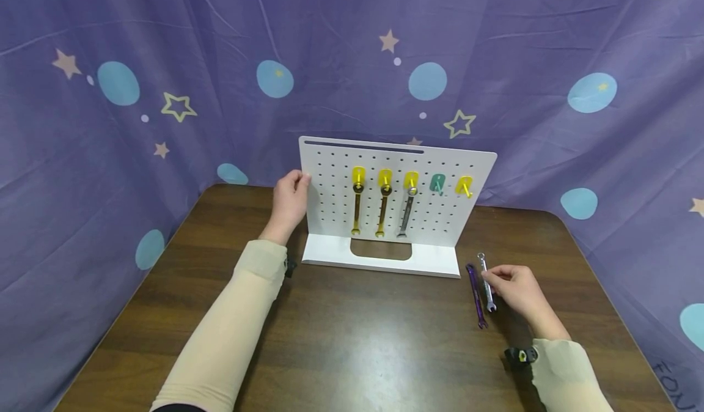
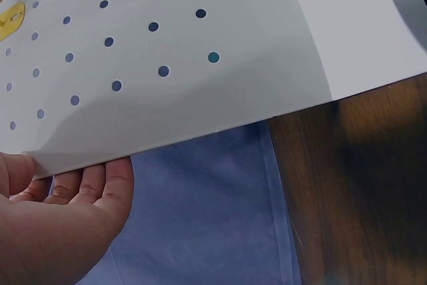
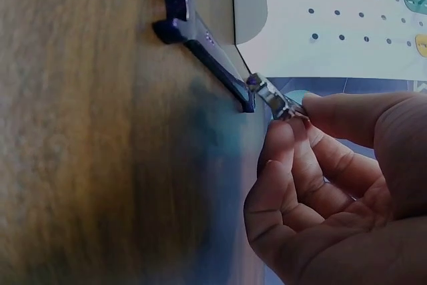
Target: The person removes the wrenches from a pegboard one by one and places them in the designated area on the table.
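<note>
Across the brown tabletop (image 1: 352, 326), the head view shows both arms reaching forward. The left hand (image 1: 290, 201) grips the left edge of a white pegboard (image 1: 371, 213); the right hand (image 1: 519, 290), coming in from the lower right, pinches one silver wrench (image 1: 488, 294) just beside one purple wrench (image 1: 476, 296) lying near the board's right corner. Five hooks stand in a row: four yellow hooks (image 1: 385, 178) and one green hook (image 1: 437, 183). Three wrenches hang from the left three: two gold wrenches (image 1: 382, 212) and one hanging silver wrench (image 1: 407, 213).

From the left wrist, the thumb lies over the board's face and the fingers curl behind its edge, clamped on it.

From the right wrist, thumb and fingertips close together on the silver wrench, its open end jutting out; whether it touches the tabletop I cannot tell.
</note>
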`<state>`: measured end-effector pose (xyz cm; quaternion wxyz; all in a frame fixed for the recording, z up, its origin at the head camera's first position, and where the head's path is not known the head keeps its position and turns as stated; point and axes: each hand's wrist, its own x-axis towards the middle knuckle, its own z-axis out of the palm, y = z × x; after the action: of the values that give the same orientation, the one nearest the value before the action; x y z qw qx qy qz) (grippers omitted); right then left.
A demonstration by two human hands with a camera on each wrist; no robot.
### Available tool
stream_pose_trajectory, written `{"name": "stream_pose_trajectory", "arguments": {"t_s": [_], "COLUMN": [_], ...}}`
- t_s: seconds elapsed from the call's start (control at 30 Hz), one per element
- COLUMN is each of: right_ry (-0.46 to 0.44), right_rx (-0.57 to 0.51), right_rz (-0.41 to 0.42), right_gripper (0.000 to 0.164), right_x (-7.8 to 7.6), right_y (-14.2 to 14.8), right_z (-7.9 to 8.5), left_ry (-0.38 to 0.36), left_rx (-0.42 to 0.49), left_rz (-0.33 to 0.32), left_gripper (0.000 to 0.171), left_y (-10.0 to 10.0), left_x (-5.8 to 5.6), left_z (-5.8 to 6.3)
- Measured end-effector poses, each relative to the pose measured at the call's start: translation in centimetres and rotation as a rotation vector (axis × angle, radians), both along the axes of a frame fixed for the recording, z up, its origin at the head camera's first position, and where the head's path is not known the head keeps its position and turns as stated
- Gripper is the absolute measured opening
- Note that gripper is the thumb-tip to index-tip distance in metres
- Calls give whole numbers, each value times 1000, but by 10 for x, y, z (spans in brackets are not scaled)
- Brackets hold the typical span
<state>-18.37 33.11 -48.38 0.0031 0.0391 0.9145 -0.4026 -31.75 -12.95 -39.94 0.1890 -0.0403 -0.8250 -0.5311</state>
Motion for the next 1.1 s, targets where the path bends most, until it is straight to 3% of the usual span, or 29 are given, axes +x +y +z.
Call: {"name": "stream_pose_trajectory", "arguments": {"t_s": [1.1], "right_ry": [-48], "right_rx": [79], "right_rz": [15], "right_gripper": [30], "right_x": [2], "right_y": [7], "right_z": [-5], "left_ry": [17], "left_rx": [-7], "left_rz": [1], "left_gripper": [27], "left_y": [0], "left_x": [0], "left_z": [0]}}
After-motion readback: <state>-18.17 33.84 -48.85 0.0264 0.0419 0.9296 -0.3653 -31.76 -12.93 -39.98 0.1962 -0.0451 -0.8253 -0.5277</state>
